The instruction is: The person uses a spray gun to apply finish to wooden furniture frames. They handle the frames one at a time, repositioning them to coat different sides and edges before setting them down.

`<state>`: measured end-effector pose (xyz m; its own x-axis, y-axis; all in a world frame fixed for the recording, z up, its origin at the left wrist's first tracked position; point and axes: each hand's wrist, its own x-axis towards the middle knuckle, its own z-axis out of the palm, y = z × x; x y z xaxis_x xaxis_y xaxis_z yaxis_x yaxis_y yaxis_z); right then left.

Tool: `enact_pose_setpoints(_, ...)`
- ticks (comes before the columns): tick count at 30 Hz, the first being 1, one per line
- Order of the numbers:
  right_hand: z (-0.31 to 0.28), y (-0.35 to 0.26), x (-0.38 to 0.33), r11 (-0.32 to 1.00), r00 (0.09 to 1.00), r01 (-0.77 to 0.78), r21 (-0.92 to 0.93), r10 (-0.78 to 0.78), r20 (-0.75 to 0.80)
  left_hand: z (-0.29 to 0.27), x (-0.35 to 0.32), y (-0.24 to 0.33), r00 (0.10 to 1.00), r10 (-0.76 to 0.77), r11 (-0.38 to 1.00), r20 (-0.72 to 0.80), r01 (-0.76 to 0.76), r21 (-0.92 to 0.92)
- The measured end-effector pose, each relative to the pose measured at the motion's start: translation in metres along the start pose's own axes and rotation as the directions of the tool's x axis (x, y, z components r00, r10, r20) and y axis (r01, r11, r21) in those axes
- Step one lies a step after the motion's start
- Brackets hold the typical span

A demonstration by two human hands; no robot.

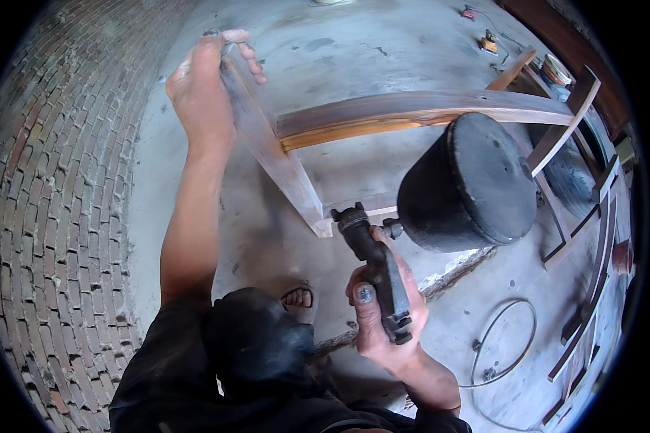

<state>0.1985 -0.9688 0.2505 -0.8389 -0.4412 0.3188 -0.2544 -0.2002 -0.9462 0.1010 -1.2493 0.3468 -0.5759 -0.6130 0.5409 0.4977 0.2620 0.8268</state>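
My right hand (pixel 377 342) is wrapped round the grip of a black spray gun (pixel 383 270), thumb on its near side. A large dark paint cup (pixel 440 187) is fixed to the gun's right side. Up at the far left, my left hand (pixel 204 90) grips the upper end of a leg of a wooden frame (pixel 412 108), fingers curled over the end. The frame has a long curved rail joined to that leg, with greyish faces and an orange-brown underside. The gun's front end points toward the leg's lower end, apart from it.
A brick wall (pixel 65 195) runs along the left. More wooden frame pieces (pixel 592 289) stand on the right. A thin hose (pixel 534 325) loops over the concrete floor (pixel 325 50). A bucket (pixel 555 70) and a yellow power tool (pixel 489 43) lie at the far right.
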Motion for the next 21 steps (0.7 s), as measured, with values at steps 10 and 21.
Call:
enact_pose_setpoints(10, -0.029, -0.007, -0.003, 0.995, 0.974, -0.091, -0.027, 0.083, -0.211, 0.006, -0.003, 0.003, 0.999, -0.045, 0.997, -0.019, 0.044, -0.056)
enact_pose_setpoints(21, -0.039, 0.002, -0.004, 0.991, 0.942, -0.067, -0.117, 0.024, -0.335, 0.004, -0.004, 0.004, 1.000, -0.017, 1.000, -0.008, 0.017, -0.018)
